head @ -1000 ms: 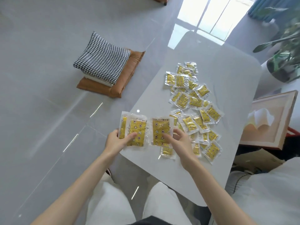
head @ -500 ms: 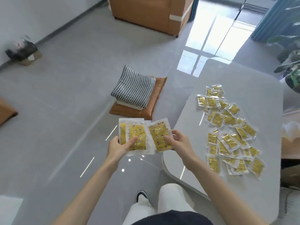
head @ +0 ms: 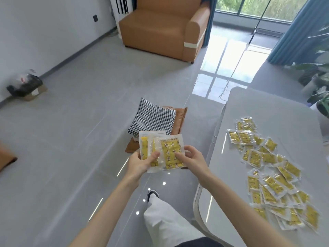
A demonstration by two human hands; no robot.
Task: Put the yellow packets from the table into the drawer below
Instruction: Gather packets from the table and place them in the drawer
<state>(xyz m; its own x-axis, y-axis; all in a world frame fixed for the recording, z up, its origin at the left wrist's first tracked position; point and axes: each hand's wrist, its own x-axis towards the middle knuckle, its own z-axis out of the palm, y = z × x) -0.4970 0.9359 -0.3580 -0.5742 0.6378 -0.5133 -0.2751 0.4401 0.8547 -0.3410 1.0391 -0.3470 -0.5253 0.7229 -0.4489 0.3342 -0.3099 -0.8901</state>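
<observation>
In the head view, the person holds a small fan of clear plastic packets with yellow printed contents (head: 170, 154) in front of the body. The fan is in the air over the glossy grey tiled floor (head: 71, 122), just off the left edge of the pale grey desk with rounded corners (head: 267, 111).

The left hand (head: 140, 163) grasps the fan from the left. Its thumb lies across the front of the packets and its fingers are curled behind them. The right hand (head: 192, 160) pinches the frontmost packet at its right edge, with the thumb pressed on the yellow face and the fingers bent round the side. At least three packets overlap in the fan, and the front one is tilted slightly.

On the desk to the right, a long scatter of many more yellow packets in clear wrappers (head: 272, 186) runs from the far middle towards the near right corner. Many of them overlap.

Beyond the hands, a black-and-white checked cushion (head: 153, 118) sits on a flat tan leather floor cushion (head: 180, 116). A tan leather armchair (head: 160, 27) stands against the far wall beside a window with blue curtains (head: 299, 32). A black bag on a cardboard box (head: 26, 84) lies by the left wall. Green plant leaves (head: 320, 86) show at the right edge. Below the arms are a white trouser leg (head: 165, 220) and a dark shoe (head: 151, 193).
</observation>
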